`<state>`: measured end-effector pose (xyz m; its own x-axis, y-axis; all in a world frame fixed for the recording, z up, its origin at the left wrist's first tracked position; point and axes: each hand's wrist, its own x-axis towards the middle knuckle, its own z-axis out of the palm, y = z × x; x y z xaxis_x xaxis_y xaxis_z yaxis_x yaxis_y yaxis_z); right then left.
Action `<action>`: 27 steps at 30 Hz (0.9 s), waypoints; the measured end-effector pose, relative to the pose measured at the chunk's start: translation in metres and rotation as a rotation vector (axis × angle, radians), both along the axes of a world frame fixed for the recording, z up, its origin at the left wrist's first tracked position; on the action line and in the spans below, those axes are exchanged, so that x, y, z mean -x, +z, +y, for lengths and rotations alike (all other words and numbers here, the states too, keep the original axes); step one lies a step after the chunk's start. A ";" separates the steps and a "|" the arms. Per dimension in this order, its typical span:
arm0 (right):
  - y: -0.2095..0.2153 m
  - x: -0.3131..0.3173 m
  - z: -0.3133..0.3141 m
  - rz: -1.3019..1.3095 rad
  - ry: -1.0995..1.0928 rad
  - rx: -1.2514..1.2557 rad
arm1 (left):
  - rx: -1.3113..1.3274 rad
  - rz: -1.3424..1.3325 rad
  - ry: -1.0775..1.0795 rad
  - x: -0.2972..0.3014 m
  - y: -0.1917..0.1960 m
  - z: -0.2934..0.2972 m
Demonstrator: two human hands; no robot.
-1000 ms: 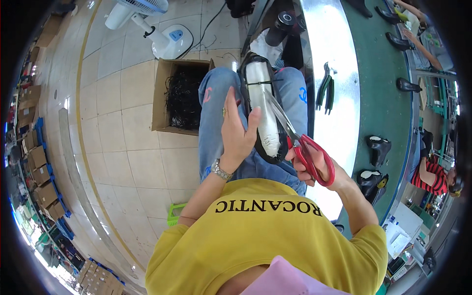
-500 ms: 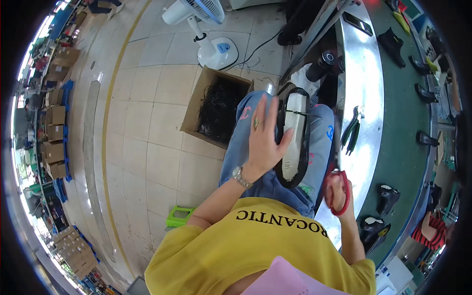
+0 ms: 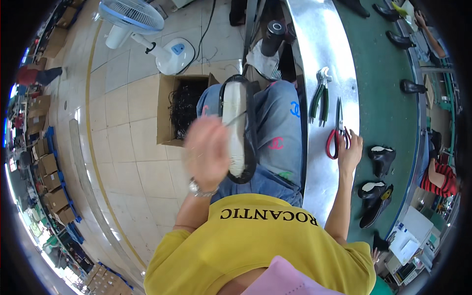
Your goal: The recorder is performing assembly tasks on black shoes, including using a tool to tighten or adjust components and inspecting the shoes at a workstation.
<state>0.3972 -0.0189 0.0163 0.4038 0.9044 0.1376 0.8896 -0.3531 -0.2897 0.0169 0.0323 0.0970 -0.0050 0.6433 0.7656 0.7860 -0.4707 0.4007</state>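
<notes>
A black shoe upper (image 3: 250,147) lies bottom up across my lap, mostly over the left thigh, with its long white underside (image 3: 234,113) facing me. A thin dark cord crosses that underside. My left hand (image 3: 209,150) is beside the shoe's left edge, smeared by motion, so its fingers cannot be made out. To the right, red-handled scissors (image 3: 333,143) lie on the metal ledge, blades pointing away. My right hand (image 3: 351,151) has its thumb and fingers at the right handle loop. Green-handled pliers (image 3: 320,98) rest on the ledge just beyond the scissors.
An open cardboard box (image 3: 164,113) of black stringy material stands on the floor beyond my left knee. A white fan (image 3: 174,56) is behind it. Black shoes (image 3: 381,160) sit on the green belt (image 3: 356,191) right of the ledge. A dark flask (image 3: 273,39) stands past my knees.
My right hand has brought the scissors down onto the ledge, farther forward. My left hand has moved off the top of the shoe toward me. The whole view has swung to the right.
</notes>
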 end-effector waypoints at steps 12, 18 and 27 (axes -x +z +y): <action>-0.032 0.060 0.123 -0.034 0.094 0.087 | 0.727 -0.244 0.004 0.096 -0.057 0.030; -0.017 0.014 0.139 1.070 -0.140 0.212 | 0.524 0.327 -0.637 -0.038 -0.029 0.037; 0.114 0.042 0.120 1.280 0.240 0.406 | 0.696 0.049 -0.738 -0.054 -0.042 0.192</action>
